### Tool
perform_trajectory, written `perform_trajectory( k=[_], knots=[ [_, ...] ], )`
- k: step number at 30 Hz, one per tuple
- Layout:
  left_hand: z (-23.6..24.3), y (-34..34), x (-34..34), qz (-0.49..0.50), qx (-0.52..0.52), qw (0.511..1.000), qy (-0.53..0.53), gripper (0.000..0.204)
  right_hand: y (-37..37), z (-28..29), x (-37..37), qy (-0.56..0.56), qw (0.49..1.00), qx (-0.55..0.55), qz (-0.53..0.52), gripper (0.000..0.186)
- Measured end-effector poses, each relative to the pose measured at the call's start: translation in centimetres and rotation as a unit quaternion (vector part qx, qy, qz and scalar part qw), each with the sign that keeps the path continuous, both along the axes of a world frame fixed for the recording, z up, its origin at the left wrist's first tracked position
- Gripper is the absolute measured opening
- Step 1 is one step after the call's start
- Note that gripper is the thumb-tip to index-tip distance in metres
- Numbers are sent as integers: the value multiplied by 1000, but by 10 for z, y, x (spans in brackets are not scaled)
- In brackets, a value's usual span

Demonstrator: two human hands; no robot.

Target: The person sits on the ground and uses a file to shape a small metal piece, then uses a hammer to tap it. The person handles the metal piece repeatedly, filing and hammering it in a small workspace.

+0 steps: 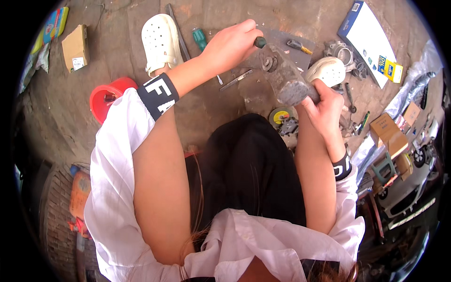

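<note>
My left hand [237, 42] is closed on a dark cylindrical tool [260, 42], whose rounded end pokes out of the fist. My right hand [322, 105] grips a hammer with a heavy, worn steel head [291, 91] close to my right knee. Just beyond the head, small round metal pieces [268, 63] sit at a dark metal plate [298, 47]; the hammer partly hides them. A green-handled screwdriver [198, 37] lies left of my left hand, and a yellow-and-black tool [296, 46] lies on the plate.
My shoes [157, 37] flank the work spot. A red bucket [101, 105] and cardboard box [75, 47] are left. Metal castings [337, 52], a white flat box [364, 33], a grinding disc [281, 113], boxes [390, 134] and plastic sheeting are right. A car [408, 183] shows at the edge.
</note>
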State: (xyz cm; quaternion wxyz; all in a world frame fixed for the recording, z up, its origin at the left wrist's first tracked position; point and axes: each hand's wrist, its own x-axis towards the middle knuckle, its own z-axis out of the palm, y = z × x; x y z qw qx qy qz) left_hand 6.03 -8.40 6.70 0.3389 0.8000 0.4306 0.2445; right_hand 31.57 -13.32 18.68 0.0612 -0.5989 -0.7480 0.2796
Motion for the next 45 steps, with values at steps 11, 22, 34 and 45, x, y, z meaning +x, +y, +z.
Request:
perform_trajectory(
  k=[11, 22, 34, 45],
  knots=[
    [-7, 1, -31, 178, -293, 925, -163, 16, -14, 3, 23, 87, 992, -10, -91, 51],
    [0, -1, -16, 118, -210, 955, -174, 17, -21, 3, 31, 135, 978, -34, -155, 39],
    [6, 0, -14, 100, -192, 965, -146, 17, -19, 6, 31, 75, 987, -43, -139, 41],
    [8, 0, -14, 72, -161, 977, -117, 18, -17, 6, 30, 57, 990, -34, -122, 47]
  ],
)
